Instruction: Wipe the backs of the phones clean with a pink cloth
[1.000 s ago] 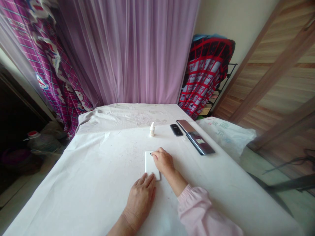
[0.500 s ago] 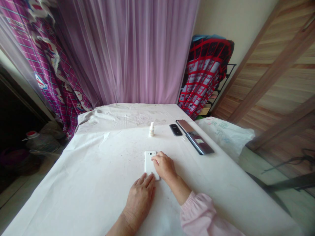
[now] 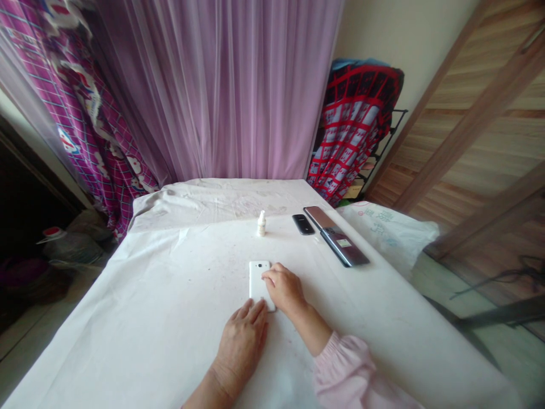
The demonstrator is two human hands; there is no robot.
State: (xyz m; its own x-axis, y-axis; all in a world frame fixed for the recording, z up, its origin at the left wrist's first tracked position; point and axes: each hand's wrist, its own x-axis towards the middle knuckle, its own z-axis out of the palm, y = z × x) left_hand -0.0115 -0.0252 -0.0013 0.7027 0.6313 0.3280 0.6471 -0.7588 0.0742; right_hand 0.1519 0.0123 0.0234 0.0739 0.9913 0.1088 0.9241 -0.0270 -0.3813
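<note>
A white phone (image 3: 258, 276) lies back-up on the white-covered table (image 3: 162, 295), its camera end pointing away from me. My left hand (image 3: 240, 344) rests flat on the cloth with its fingertips touching the phone's near edge. My right hand (image 3: 284, 288) sits at the phone's right side, fingers curled and pressed against the phone's back. Whether anything small is pinched in those fingers is hidden.
A small white dropper bottle (image 3: 261, 224) stands farther back. To its right lie a small black phone (image 3: 303, 224) and two larger dark phones (image 3: 340, 244) in a row near the right edge. A white bag (image 3: 387, 233) lies beyond that edge; curtains hang behind.
My right hand has slid back along the phone from its camera end toward the middle, uncovering the top. The left hand has stayed in place.
</note>
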